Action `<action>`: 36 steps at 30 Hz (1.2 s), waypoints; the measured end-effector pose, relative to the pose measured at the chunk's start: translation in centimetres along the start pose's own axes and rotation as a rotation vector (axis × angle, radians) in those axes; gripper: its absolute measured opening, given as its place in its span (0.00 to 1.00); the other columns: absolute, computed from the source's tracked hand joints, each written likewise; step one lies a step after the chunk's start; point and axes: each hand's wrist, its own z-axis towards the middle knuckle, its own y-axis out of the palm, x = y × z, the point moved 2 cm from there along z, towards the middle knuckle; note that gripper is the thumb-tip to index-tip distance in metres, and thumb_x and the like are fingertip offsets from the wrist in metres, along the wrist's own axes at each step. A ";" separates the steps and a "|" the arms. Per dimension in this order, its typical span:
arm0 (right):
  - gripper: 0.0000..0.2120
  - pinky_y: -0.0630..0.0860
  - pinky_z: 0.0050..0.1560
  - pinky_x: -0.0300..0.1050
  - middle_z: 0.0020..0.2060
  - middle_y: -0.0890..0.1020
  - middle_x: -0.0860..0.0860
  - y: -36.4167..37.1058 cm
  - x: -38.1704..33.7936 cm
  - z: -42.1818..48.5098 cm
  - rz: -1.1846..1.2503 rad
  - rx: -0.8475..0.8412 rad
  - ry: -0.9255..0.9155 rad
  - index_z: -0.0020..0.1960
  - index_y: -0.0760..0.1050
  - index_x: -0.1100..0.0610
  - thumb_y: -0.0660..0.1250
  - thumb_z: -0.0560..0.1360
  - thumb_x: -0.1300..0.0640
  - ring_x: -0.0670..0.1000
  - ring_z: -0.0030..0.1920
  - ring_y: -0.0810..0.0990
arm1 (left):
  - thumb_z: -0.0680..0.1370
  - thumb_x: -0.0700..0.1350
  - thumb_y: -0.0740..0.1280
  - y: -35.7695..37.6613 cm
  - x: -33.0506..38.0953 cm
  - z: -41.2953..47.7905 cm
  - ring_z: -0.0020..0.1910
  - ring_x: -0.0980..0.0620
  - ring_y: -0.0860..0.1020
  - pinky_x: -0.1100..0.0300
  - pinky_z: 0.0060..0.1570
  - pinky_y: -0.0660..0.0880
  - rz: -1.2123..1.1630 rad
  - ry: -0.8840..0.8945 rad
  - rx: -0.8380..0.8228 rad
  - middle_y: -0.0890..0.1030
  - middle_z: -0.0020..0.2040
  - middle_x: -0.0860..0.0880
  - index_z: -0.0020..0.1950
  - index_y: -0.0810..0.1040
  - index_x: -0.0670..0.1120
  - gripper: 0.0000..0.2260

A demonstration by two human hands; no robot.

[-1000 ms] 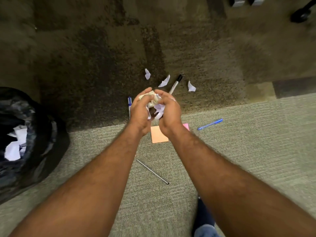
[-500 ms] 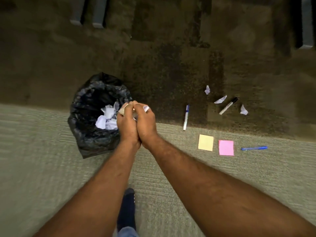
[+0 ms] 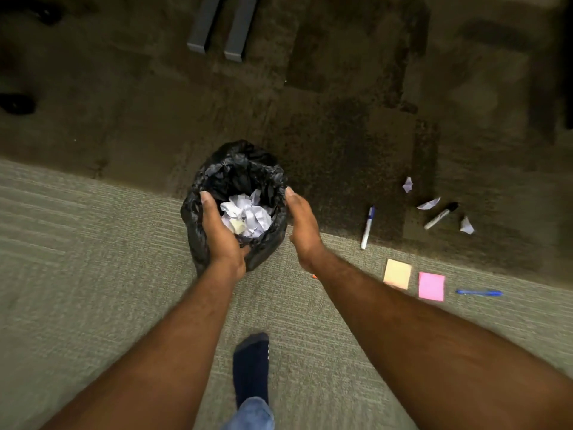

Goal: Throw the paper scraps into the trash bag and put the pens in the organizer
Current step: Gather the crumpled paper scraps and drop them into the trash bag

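Note:
A black trash bag (image 3: 217, 181) stands open on the carpet with crumpled white paper scraps (image 3: 248, 217) inside. My left hand (image 3: 218, 234) is open over the bag's near rim, palm up, empty. My right hand (image 3: 302, 229) is open beside the bag's right edge, holding nothing. To the right on the floor lie three small paper scraps (image 3: 407, 184) (image 3: 429, 203) (image 3: 466, 225), a white-and-blue pen (image 3: 368, 226), a black-capped marker (image 3: 440, 215) and a blue pen (image 3: 479, 292). No organizer is in view.
A yellow sticky note pad (image 3: 397, 273) and a pink one (image 3: 431, 286) lie on the light carpet. Two grey furniture legs (image 3: 223, 26) stand at the back. My socked foot (image 3: 251, 367) is below the bag. A small orange thing (image 3: 314, 276) peeks out under my right wrist.
My hands carried a bundle of scraps left to the bag, then parted and let it fall in. The view swung left with them.

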 end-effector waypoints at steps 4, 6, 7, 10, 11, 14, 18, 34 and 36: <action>0.31 0.64 0.60 0.49 0.66 0.72 0.44 -5.4 1.6 -0.3 -0.026 0.067 0.012 0.73 0.67 0.51 0.63 0.76 0.36 0.41 0.59 0.72 | 0.77 0.69 0.53 1.6 -2.6 -1.1 0.62 0.53 0.73 0.44 0.60 0.68 0.178 -0.032 -0.082 0.74 0.62 0.56 0.69 0.67 0.60 0.24; 0.31 0.64 0.61 0.46 0.69 0.73 0.48 -8.4 2.8 -0.4 -0.078 0.112 0.016 0.72 0.68 0.54 0.65 0.76 0.37 0.47 0.66 0.71 | 0.77 0.67 0.55 3.5 -4.5 -2.0 0.67 0.50 0.70 0.42 0.65 0.69 0.264 -0.045 -0.147 0.71 0.69 0.52 0.74 0.65 0.56 0.28; 0.31 0.65 0.60 0.44 0.69 0.73 0.50 -10.2 3.3 -0.5 -0.109 0.136 0.012 0.72 0.69 0.55 0.66 0.76 0.38 0.49 0.67 0.72 | 0.78 0.66 0.56 4.5 -5.9 -2.1 0.69 0.48 0.69 0.41 0.66 0.69 0.304 -0.050 -0.167 0.69 0.72 0.49 0.75 0.64 0.54 0.29; 0.30 0.69 0.62 0.45 0.68 0.75 0.53 -16.8 4.6 -0.8 -0.237 0.179 0.038 0.71 0.69 0.55 0.67 0.76 0.40 0.52 0.67 0.73 | 0.80 0.64 0.56 8.0 -10.4 -2.4 0.66 0.46 0.72 0.43 0.64 0.71 0.446 -0.069 -0.200 0.70 0.65 0.48 0.73 0.67 0.50 0.26; 0.29 0.70 0.64 0.46 0.67 0.75 0.53 -19.1 5.1 -0.9 -0.304 0.189 0.055 0.71 0.70 0.55 0.68 0.76 0.41 0.52 0.66 0.74 | 0.80 0.64 0.55 9.1 -11.9 -2.4 0.63 0.45 0.73 0.43 0.64 0.71 0.548 -0.046 -0.224 0.71 0.62 0.49 0.67 0.71 0.52 0.22; 0.28 0.71 0.66 0.48 0.66 0.76 0.54 -26.4 6.5 -1.0 -0.506 0.215 0.075 0.69 0.71 0.57 0.72 0.74 0.46 0.53 0.66 0.75 | 0.82 0.61 0.54 12.7 -15.9 -2.5 0.50 0.46 0.77 0.45 0.58 0.72 0.984 0.141 -0.339 0.77 0.48 0.46 0.43 0.74 0.50 0.19; 0.26 0.68 0.67 0.45 0.68 0.76 0.57 -35.3 7.7 -0.9 -0.652 0.259 0.092 0.69 0.72 0.59 0.73 0.74 0.54 0.54 0.67 0.74 | 0.80 0.62 0.58 16.7 -20.8 -1.9 0.54 0.45 0.77 0.55 0.53 0.69 1.318 0.209 -0.439 0.80 0.51 0.45 0.48 0.79 0.47 0.20; 0.32 0.69 0.69 0.52 0.68 0.68 0.57 -53.3 11.3 7.2 -1.085 0.258 0.089 0.73 0.65 0.59 0.71 0.72 0.54 0.59 0.68 0.68 | 0.74 0.57 0.68 33.5 -31.8 3.5 0.72 0.41 0.64 0.42 0.69 0.62 2.092 0.701 -0.758 0.65 0.73 0.42 0.74 0.63 0.47 0.33; 0.33 0.70 0.69 0.53 0.67 0.68 0.57 -54.1 11.2 8.7 -1.091 0.264 0.076 0.73 0.64 0.58 0.71 0.72 0.54 0.59 0.68 0.68 | 0.73 0.57 0.69 34.8 -32.8 4.7 0.72 0.40 0.63 0.42 0.69 0.64 2.068 0.752 -0.764 0.64 0.73 0.42 0.74 0.63 0.47 0.33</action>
